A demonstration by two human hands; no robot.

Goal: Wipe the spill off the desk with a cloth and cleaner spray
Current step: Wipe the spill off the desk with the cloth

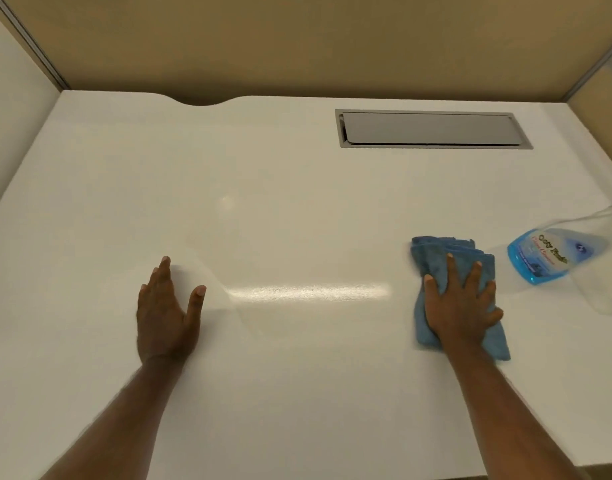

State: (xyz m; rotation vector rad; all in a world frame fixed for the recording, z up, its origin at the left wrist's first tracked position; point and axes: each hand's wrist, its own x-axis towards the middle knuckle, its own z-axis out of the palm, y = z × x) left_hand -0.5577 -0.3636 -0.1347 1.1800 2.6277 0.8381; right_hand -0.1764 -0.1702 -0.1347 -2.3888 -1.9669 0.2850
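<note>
A blue cloth (436, 254) lies crumpled on the white desk (297, 188) at the right. My right hand (462, 303) presses flat on it with fingers spread. My left hand (167, 310) rests flat on the bare desk at the left, fingers apart and holding nothing. A clear cleaner spray bottle (547, 256) with blue liquid and a blue label stands just right of the cloth, its upper part blurred toward the frame edge. I cannot make out any spill on the glossy surface.
A grey metal cable hatch (432, 129) is set into the desk at the back right. Tan partition walls (297, 43) enclose the back and both sides. A curved notch (200, 100) cuts the desk's back edge.
</note>
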